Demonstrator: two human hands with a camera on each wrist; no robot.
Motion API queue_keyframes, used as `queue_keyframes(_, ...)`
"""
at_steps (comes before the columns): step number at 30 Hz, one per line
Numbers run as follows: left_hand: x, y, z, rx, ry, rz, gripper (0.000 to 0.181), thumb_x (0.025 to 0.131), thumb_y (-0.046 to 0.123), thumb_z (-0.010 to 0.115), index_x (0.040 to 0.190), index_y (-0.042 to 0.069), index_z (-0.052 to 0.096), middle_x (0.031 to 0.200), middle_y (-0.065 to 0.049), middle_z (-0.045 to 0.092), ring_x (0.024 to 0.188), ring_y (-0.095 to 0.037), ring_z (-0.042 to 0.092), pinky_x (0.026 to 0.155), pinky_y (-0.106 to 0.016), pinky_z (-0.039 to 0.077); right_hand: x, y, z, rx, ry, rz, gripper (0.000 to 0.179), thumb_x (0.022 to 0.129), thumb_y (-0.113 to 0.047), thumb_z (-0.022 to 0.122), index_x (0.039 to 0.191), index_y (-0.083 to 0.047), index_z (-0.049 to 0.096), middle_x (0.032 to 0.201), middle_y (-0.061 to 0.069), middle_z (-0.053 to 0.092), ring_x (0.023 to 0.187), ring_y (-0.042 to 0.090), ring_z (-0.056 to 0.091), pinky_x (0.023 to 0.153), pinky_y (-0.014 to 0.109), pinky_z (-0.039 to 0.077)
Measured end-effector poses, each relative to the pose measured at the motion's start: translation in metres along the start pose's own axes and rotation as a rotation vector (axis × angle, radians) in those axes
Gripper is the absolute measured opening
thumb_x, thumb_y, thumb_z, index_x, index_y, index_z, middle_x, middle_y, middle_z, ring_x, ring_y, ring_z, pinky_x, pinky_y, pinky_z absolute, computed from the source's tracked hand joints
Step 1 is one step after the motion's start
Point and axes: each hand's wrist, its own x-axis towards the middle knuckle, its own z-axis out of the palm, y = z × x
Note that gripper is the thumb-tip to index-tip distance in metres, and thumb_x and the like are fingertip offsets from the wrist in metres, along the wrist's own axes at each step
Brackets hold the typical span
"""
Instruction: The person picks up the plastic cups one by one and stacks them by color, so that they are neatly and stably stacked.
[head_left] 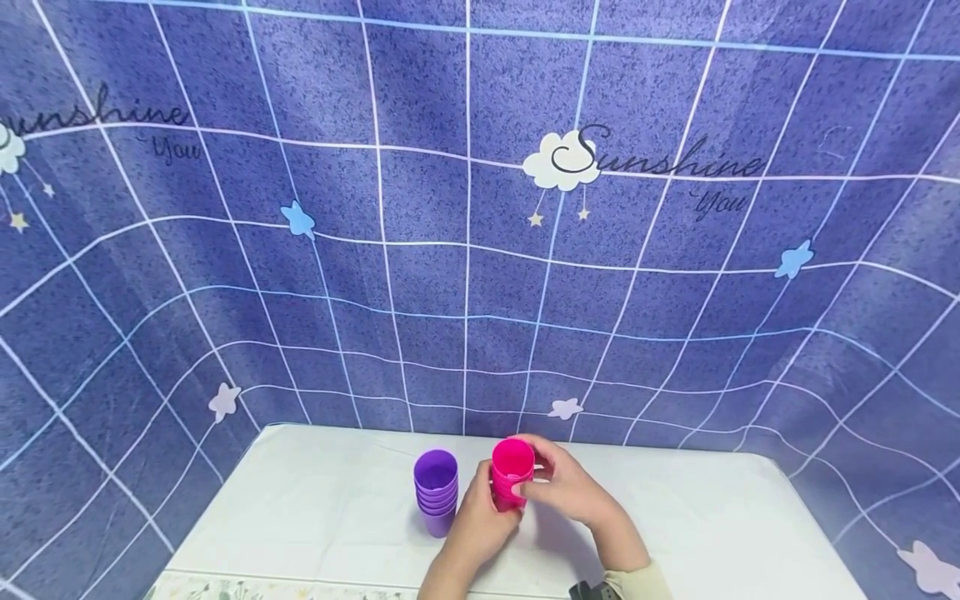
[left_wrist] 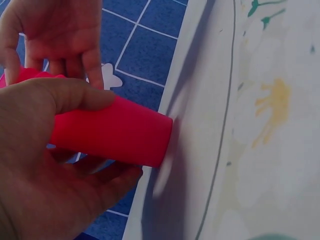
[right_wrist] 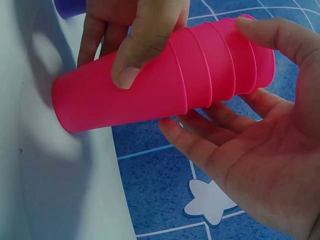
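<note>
A stack of nested pink cups point(head_left: 513, 460) stands a little right of the table's middle in the head view, mouths up. My left hand point(head_left: 478, 523) grips its lower part, the thumb lying along the bottom cup in the right wrist view. Around the upper rims, my right hand point(head_left: 566, 490) holds the stack with thumb on one side and fingers on the other. The stepped rims of several cups show in the right wrist view. Close to the left of my left hand is a stack of purple cups point(head_left: 436, 473), upright and untouched.
A white table point(head_left: 322, 492) lies under both stacks. Behind it and at both sides hangs a blue grid-patterned curtain point(head_left: 420, 275) with stars and clouds. Along the near left edge runs a flower-printed strip point(head_left: 247, 587).
</note>
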Motion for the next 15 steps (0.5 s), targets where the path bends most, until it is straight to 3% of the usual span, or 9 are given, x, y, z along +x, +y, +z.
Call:
queue_keyframes(7, 0.0005, 0.0038, -0.0012, -0.033, -0.008, 0.027, 0.088, 0.077, 0.011, 0.084, 0.153, 0.013, 0.041, 0.147, -0.016, 0.059, 0.138, -0.035, 0.059, 0.117, -0.063, 0.045, 0.0, 0.0008, -0.0011, -0.042, 0.022, 0.011, 0.064, 0.087, -0.009, 0.078, 0.145, 0.001, 0.054, 0.134, 0.024, 0.066, 0.116, 0.015, 0.068, 0.102, 0.034, 0.056)
queue_keyframes(15, 0.0, 0.0097, -0.0066, -0.054, -0.033, 0.073, 0.095, 0.076, 0.011, 0.086, 0.156, 0.021, 0.037, 0.146, -0.009, 0.061, 0.136, -0.03, 0.061, 0.116, -0.06, 0.048, -0.0003, 0.0012, -0.0012, -0.025, 0.008, 0.042, 0.064, 0.084, -0.009, 0.08, 0.143, -0.002, 0.055, 0.131, 0.022, 0.067, 0.109, 0.012, 0.069, 0.097, 0.028, 0.059)
